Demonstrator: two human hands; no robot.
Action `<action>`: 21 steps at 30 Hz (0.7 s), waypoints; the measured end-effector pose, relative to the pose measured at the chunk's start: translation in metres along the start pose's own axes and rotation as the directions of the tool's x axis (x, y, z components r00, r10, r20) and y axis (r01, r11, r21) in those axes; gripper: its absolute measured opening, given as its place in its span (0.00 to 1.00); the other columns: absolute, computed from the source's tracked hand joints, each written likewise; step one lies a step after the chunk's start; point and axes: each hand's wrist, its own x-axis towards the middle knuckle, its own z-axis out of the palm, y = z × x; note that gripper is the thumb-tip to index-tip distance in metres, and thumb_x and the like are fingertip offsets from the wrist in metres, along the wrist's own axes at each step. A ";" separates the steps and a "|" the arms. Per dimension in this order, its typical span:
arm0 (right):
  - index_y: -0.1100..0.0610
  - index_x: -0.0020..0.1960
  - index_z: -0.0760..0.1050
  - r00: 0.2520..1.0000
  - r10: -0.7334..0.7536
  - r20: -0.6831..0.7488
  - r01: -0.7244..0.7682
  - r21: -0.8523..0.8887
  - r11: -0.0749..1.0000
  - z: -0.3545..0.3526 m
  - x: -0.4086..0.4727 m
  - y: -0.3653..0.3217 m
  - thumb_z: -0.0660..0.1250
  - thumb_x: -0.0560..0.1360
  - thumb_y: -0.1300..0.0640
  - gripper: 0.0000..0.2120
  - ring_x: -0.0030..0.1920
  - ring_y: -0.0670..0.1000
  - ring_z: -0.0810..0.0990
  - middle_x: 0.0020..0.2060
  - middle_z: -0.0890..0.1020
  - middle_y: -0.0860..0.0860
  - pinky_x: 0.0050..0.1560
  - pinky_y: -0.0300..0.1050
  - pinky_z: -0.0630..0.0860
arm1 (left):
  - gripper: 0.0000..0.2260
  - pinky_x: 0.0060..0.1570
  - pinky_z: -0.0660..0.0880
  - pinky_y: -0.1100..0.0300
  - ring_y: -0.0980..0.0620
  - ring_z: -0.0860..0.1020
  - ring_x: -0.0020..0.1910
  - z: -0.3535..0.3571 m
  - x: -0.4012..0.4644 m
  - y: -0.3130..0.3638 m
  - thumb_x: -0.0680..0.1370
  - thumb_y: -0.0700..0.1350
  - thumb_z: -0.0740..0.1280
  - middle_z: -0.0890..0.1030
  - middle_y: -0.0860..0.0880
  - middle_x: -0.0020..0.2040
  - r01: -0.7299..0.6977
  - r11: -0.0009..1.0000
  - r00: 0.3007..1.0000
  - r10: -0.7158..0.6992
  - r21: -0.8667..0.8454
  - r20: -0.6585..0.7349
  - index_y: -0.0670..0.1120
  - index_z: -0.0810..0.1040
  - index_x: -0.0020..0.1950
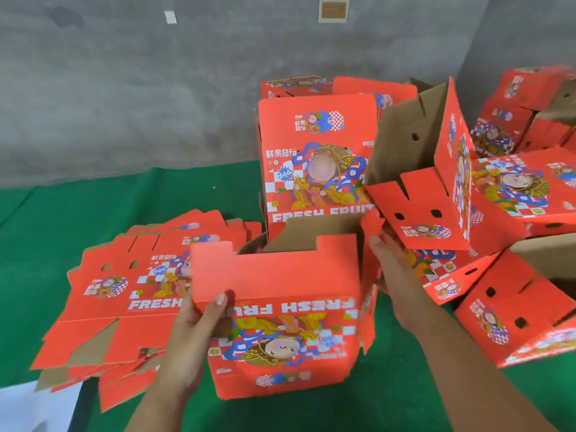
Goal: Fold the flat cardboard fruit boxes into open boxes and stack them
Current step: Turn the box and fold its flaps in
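Observation:
A red printed fruit box [286, 332], partly opened into shape with its brown inside showing at the top, stands between my hands over the green mat. My left hand [199, 332] grips its left corner, thumb on the front panel just under the raised flap. My right hand [386, 260] lies against the box's right side by a loose side flap, fingers fairly straight. A fanned pile of flat boxes [124, 294] lies to the left. Several folded boxes [318, 157] stand and lean behind and to the right.
The green mat [93, 207] covers the floor up to a grey concrete wall [156, 88]. Folded boxes [514, 194] crowd the right side, some tipped over. A white sheet [28, 403] lies at the bottom left corner.

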 end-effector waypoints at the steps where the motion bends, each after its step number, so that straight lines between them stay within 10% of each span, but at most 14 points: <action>1: 0.33 0.72 0.70 0.997 0.019 0.076 -0.021 0.022 1.000 0.002 -0.006 -0.002 0.71 0.62 0.27 0.40 0.68 0.46 0.77 0.70 0.77 0.40 0.69 0.56 0.74 | 0.29 0.43 0.82 0.58 0.50 0.85 0.52 0.005 -0.001 0.000 0.70 0.66 0.76 0.86 0.51 0.57 0.011 1.000 0.998 -0.013 0.027 0.066 0.63 0.75 0.69; 6: 0.30 0.70 0.71 0.995 -0.055 0.079 0.041 0.165 0.985 -0.008 -0.028 0.007 0.79 0.68 0.45 0.34 0.57 0.51 0.86 0.60 0.85 0.43 0.53 0.58 0.84 | 0.34 0.49 0.83 0.53 0.50 0.81 0.63 0.015 -0.015 -0.001 0.71 0.66 0.76 0.76 0.53 0.70 -0.062 0.984 0.990 0.040 0.167 0.132 0.67 0.68 0.74; 12: 0.39 0.74 0.70 0.941 -0.332 0.058 0.332 0.025 0.943 -0.025 -0.063 0.022 0.72 0.78 0.45 0.26 0.72 0.51 0.74 0.74 0.72 0.42 0.69 0.64 0.74 | 0.25 0.59 0.81 0.50 0.49 0.75 0.71 0.011 -0.040 0.001 0.71 0.62 0.77 0.64 0.51 0.78 -0.092 0.977 0.968 0.042 0.193 0.249 0.63 0.79 0.67; 16: 0.44 0.66 0.76 0.944 -0.326 0.046 0.328 -0.051 0.943 -0.029 -0.072 0.036 0.73 0.77 0.44 0.19 0.74 0.52 0.71 0.77 0.66 0.43 0.68 0.70 0.72 | 0.21 0.76 0.62 0.43 0.54 0.55 0.81 -0.004 -0.042 0.004 0.70 0.73 0.68 0.54 0.58 0.82 -0.207 0.783 0.968 0.076 0.586 0.240 0.64 0.85 0.57; 21: 0.35 0.57 0.83 0.936 -0.294 0.192 0.317 -0.098 0.944 -0.044 -0.075 0.039 0.69 0.78 0.43 0.09 0.72 0.40 0.72 0.74 0.66 0.30 0.70 0.48 0.75 | 0.23 0.74 0.51 0.58 0.68 0.35 0.78 -0.006 -0.048 0.006 0.74 0.74 0.63 0.42 0.72 0.79 -0.284 0.752 0.948 0.125 0.595 0.294 0.70 0.76 0.67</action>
